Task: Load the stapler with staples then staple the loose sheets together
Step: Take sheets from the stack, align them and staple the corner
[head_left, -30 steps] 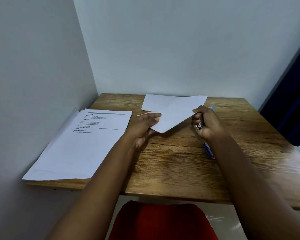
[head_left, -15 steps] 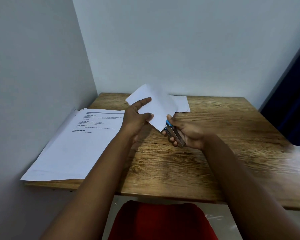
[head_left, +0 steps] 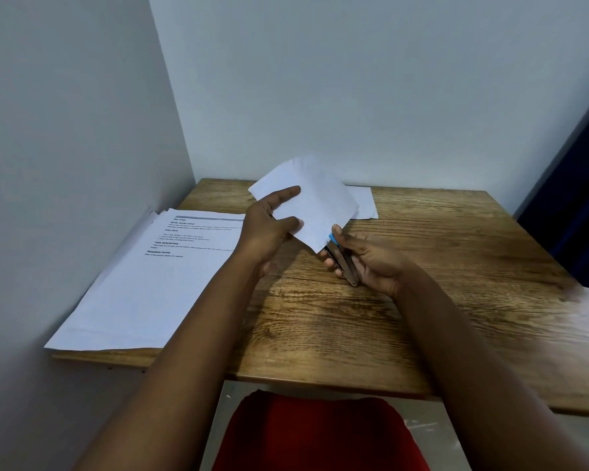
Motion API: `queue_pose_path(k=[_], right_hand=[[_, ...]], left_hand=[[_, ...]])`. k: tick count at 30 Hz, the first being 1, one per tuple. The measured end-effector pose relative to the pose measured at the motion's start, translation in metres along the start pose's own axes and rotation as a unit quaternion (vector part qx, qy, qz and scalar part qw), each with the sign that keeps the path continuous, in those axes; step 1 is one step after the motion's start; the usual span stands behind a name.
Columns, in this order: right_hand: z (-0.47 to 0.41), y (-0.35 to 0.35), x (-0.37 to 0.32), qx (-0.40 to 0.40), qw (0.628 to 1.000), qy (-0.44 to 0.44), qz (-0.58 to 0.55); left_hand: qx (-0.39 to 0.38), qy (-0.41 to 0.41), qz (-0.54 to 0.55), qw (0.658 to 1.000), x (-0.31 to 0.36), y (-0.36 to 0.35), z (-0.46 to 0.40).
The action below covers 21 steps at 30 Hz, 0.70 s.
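Left hand (head_left: 269, 229) pinches loose sheets (head_left: 315, 207) above table (head_left: 422, 266); right hand (head_left: 368, 263) grips stapler (head_left: 341, 261) at their lower corner. Risk: sheets slip misaligned, staple catches one.

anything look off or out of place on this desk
Mostly tidy. The printed stack overhangs the table at its near left edge and presses against the wall. One blank sheet lies loose at the back.

Soft, even room light falls on the wooden table (head_left: 422, 300), with faint shadows under the forearms and a pale glare at its right corner (blurred there). Walls beyond the table bend with wide-angle distortion; its centre stays sharp.
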State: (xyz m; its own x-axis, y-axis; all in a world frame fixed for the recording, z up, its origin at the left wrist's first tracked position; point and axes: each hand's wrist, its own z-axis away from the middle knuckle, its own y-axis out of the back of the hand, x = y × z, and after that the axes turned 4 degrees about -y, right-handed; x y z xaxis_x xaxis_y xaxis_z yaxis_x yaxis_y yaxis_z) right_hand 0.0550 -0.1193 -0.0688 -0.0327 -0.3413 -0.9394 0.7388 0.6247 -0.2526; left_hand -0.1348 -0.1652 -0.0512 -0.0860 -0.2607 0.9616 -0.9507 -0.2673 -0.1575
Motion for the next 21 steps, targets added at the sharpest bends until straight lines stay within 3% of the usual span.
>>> queue_pose_path(k=[11,16,21], right_hand=[[-0.004,-0.011,0.001,0.082,0.996,0.017,-0.001],[0.0,-0.009,-0.003,0.061,0.998,0.002,0.01],[0.002,0.003,-0.012,0.081,0.991,0.022,-0.1]], left_hand=[[0.0,-0.004,-0.002,1.0,0.002,-0.003,0.001],[0.008,-0.004,-0.007,1.0,0.0,-0.001,0.002],[-0.005,0.026,0.008,1.0,0.003,0.002,0.004]])
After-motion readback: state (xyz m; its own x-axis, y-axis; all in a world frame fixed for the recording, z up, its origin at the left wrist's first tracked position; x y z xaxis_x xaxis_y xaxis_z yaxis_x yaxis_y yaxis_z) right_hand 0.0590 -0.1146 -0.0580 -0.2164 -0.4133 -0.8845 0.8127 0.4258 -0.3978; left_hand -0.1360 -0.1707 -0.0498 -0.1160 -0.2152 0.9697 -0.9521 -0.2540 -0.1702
